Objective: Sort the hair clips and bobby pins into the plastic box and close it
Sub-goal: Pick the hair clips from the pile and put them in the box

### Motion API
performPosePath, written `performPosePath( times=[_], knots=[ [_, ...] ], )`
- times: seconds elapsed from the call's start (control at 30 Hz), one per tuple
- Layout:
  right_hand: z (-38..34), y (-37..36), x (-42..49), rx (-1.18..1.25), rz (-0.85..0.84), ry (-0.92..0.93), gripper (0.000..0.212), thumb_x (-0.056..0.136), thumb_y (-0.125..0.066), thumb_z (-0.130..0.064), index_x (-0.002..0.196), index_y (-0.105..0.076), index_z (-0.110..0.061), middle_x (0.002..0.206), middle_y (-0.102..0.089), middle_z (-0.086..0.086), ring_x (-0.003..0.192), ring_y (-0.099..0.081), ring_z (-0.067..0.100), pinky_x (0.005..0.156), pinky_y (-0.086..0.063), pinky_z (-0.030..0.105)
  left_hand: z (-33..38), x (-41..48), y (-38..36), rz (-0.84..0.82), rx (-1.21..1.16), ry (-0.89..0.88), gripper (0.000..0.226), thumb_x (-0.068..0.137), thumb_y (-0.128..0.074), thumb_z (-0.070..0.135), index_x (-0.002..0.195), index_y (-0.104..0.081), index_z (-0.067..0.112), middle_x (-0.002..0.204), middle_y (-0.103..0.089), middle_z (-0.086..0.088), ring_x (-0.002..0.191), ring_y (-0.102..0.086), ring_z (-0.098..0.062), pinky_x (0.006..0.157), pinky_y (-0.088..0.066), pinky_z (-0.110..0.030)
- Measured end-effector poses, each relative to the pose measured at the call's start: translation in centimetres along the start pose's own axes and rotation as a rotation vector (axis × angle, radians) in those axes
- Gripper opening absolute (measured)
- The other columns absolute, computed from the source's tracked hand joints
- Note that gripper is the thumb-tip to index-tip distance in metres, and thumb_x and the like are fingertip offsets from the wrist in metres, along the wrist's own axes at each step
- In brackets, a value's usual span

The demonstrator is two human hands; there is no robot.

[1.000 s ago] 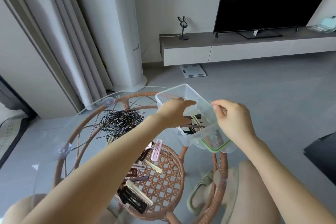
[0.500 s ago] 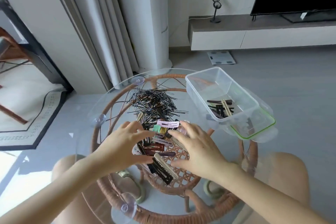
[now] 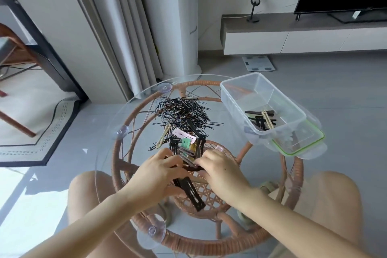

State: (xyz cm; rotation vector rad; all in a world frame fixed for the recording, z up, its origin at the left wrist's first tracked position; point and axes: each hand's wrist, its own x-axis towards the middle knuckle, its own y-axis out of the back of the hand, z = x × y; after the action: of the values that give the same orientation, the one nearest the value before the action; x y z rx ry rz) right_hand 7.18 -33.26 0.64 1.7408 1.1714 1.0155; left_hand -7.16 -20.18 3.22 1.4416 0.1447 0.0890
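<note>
Black hair clips (image 3: pixel 187 150) (bunched) between fingers (image 3: pixel 173 159)

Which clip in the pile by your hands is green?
The small mint-green clip, tucked against the pink clip at the far edge of the hair clips; no other is green.

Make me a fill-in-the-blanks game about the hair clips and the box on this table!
The lid under the plastic box has a ____ rim. The bobby pins in the pile are ____. The left hand and right hand hold hair clips over the round ____ table. Missing words: green, black, glass.
</note>
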Motion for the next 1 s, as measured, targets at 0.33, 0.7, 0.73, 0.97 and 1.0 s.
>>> performPosePath(
  times=[0.33, 0.7, 0.73, 0.97, 1.0],
  knots=[
    [-0.7, -0.4, -0.5, -0.082, 0.075, 0.079, 0.021, 0.063, -0.074, 0.009, 0.075, -0.068, -0.007, 0.073, -0.065, 0.003, 0.070, -0.060, 0.015, 0.061, -0.054, 0.020, -0.4, 0.5, 1.2, 0.013, -0.389, 0.235, 0.050, 0.071, -0.053, 0.056, 0.100, -0.067, 0.018, 0.096, -0.066, 0.006, 0.088, -0.056, -0.008, 0.079, -0.045, -0.015],
    [-0.8, 5.3, -0.1, 0.069, 0.131, 0.099, 0.014, 0.072, -0.071, 0.002, 0.085, -0.069, -0.004, 0.079, -0.067, 0.005, 0.071, -0.062, 0.016, 0.068, -0.052, 0.024, -0.1, 1.3, 3.5, 0.186, -0.601, 0.342, 0.010, 0.074, -0.075, 0.018, 0.082, -0.070, 0.022, 0.073, -0.064, 0.019, 0.071, -0.059, 0.015, 0.065, -0.043, 0.002],
    [-0.7, 6.3, 0.0, 0.069, 0.143, 0.095, 0.014, 0.073, -0.070, 0.003, 0.085, -0.069, -0.004, 0.079, -0.067, 0.005, 0.071, -0.062, 0.014, 0.069, -0.052, 0.023, 0.1, 1.6, 4.2, 0.209, -0.633, 0.334, 0.009, 0.074, -0.074, 0.017, 0.080, -0.070, 0.022, 0.072, -0.065, 0.019, 0.071, -0.060, 0.014, 0.064, -0.044, 0.001],
    [4.6, 15.3, 1.4, 0.087, 0.277, -0.088, 0.013, 0.075, -0.069, 0.004, 0.085, -0.071, -0.005, 0.077, -0.063, 0.003, 0.068, -0.052, 0.009, 0.062, -0.041, 0.008, 3.6, 9.8, 9.2, 0.468, -0.709, 0.195, 0.009, 0.076, -0.071, 0.014, 0.084, -0.072, 0.010, 0.074, -0.069, 0.004, 0.061, -0.061, -0.002, 0.066, -0.050, -0.011],
    [6.1, 16.3, 1.8, 0.098, 0.273, -0.147, 0.014, 0.076, -0.068, 0.003, 0.085, -0.071, -0.006, 0.078, -0.064, 0.005, 0.068, -0.054, 0.012, 0.062, -0.043, 0.010, 4.4, 11.8, 9.2, 0.479, -0.723, 0.187, 0.010, 0.076, -0.071, 0.013, 0.084, -0.072, 0.008, 0.075, -0.071, 0.000, 0.059, -0.059, -0.004, 0.066, -0.050, -0.014]
  ],
)
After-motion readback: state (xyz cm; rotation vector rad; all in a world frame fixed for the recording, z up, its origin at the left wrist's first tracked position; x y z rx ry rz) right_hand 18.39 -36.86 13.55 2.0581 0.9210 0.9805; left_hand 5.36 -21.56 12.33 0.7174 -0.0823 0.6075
